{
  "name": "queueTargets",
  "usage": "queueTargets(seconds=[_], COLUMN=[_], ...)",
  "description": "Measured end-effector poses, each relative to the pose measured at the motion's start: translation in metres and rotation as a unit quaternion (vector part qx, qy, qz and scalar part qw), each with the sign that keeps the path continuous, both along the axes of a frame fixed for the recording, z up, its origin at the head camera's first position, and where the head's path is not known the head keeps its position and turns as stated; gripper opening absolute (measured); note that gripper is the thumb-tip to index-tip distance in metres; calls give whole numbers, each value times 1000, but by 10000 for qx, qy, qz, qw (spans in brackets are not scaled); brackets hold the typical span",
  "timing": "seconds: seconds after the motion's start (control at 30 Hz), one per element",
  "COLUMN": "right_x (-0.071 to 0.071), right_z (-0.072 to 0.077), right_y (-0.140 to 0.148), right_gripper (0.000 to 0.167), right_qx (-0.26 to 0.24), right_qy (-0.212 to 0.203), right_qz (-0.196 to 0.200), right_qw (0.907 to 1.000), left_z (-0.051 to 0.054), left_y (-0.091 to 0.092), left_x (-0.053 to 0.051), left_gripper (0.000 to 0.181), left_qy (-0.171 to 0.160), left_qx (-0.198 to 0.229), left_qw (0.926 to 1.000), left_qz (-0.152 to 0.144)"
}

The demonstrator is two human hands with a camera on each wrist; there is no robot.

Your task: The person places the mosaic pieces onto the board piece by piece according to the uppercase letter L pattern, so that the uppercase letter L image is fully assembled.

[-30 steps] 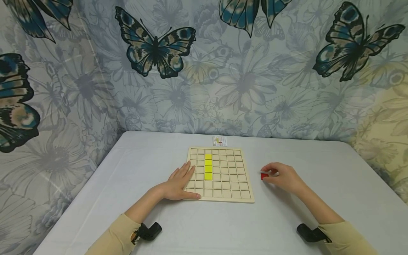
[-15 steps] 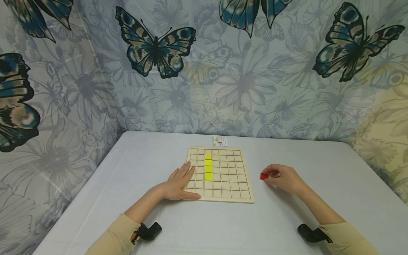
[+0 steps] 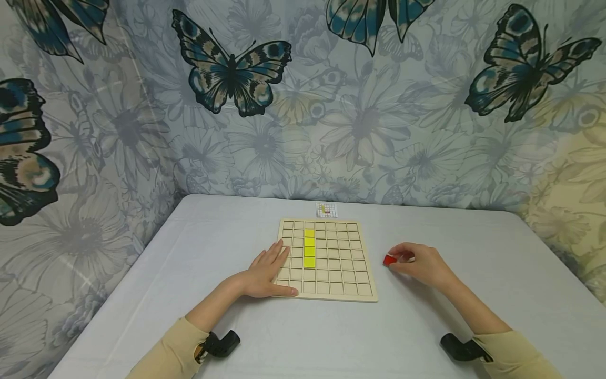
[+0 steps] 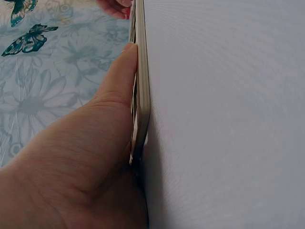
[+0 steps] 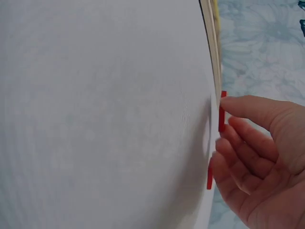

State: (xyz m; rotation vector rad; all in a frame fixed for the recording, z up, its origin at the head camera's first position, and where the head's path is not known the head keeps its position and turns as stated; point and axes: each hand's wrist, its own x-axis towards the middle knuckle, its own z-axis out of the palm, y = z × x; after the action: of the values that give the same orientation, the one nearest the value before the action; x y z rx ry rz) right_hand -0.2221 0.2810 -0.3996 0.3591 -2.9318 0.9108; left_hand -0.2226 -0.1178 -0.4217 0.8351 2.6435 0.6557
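A light wooden grid board (image 3: 338, 287) lies on the table, with a column of several yellow square tiles (image 3: 310, 251) in its cells. My left hand (image 3: 265, 273) rests on the board's left side, fingers spread and straight. Its thumb lies along the near edge, and the left wrist view shows that thumb (image 4: 121, 71) against the board's side. Right of the board, my right hand (image 3: 421, 263) pinches a red square tile (image 3: 390, 260) between thumb and fingers. A second red tile (image 5: 209, 174) shows by its lower fingers in the right wrist view; whether they hold it I cannot tell.
A small printed card (image 3: 326, 210) with a grid pattern lies behind the board. The white-covered table (image 3: 312, 342) meets a butterfly-patterned cloth (image 3: 360, 131) at the back. A black wrist camera (image 3: 222, 345) sits on each forearm.
The red tile has shifted slightly left toward the board and turned, showing more of its face. My right hand's fingers have moved a little; my left hand has kept still.
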Motion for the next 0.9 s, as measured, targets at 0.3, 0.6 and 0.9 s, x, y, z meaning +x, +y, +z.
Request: queueTargets(seconds=[0.3, 0.6, 0.9], right_x=[-1, -4, -7], right_z=[4, 4, 1], right_y=[-16, -35, -54], right_gripper=[31, 35, 33], right_qx=[-485, -916, -1307], right_qy=[-153, -388, -587], right_qz=[-33, -30, 146], right_qw=[9987, 9950, 9896], left_z=[0, 0, 0], left_y=[0, 0, 1], left_x=[0, 0, 0], left_gripper=[107, 107, 107], left_qy=[-34, -26, -12], left_qx=[2, 65, 56], left_qw=[10000, 10000, 10000], left_qz=[13, -2, 9])
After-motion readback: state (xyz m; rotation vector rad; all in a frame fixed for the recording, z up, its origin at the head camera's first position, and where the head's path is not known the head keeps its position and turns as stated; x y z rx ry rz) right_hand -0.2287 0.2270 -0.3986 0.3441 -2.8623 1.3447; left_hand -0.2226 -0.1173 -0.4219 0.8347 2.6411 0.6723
